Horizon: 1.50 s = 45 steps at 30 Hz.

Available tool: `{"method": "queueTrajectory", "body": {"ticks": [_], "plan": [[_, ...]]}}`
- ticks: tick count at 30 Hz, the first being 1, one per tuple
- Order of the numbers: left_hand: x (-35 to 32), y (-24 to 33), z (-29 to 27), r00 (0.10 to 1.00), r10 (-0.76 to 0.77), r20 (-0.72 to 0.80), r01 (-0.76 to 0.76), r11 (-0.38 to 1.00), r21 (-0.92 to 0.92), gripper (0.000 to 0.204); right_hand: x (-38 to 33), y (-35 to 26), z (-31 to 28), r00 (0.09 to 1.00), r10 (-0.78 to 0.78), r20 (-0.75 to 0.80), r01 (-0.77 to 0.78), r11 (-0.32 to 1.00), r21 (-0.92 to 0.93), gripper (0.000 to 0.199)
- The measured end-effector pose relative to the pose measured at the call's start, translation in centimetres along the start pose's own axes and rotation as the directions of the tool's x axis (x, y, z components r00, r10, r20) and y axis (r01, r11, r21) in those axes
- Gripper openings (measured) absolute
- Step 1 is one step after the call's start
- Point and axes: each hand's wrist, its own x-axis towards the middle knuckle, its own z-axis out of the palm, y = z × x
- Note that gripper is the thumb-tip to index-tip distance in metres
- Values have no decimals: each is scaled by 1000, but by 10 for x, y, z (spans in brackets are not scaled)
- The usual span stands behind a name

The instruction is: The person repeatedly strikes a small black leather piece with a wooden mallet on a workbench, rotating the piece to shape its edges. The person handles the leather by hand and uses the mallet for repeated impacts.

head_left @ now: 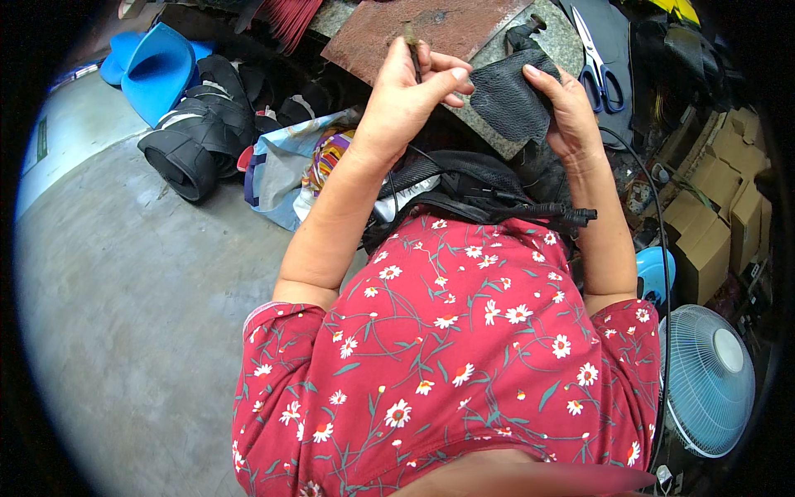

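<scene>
Left fingers (pixel 431 70) grip tool (pixel 411 45), right fingers (pixel 546 87) leather (pixel 509 99); scissors (pixel 598 62) beside

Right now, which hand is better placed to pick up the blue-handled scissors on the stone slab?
Probably the right hand: it grips the dark leather piece close beside the blue-handled scissors. The left hand holds a thin stick-like tool, farther away.

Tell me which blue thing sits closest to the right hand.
The blue-handled scissors, lying just beyond the right hand; the blue plastic seat sits far left, the fan lower down.
</scene>
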Motion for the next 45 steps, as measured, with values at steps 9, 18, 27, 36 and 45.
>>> {"method": "queueTrajectory", "body": {"ticks": [9,18,27,36,45], "plan": [[-1,-1,-1,991,-117,63,127,976,-177,32,-3,3,2,995,86,52,-87,996,16,22],[1,-3,4,1000,-10,24,10,1000,-8,33,-4,4,8,994,75,77,-74,997,-16,24],[-2,-4,4,998,-55,29,57,996,-72,31,-8,3,8,997,30,67,-28,999,-20,21],[3,-4,4,997,-44,61,41,998,56,30,-6,4,7,997,44,56,-37,993,-111,20],[4,-13,4,995,-59,78,57,998,28,27,-8,7,8,1000,23,1,-23,999,-38,20]]}}
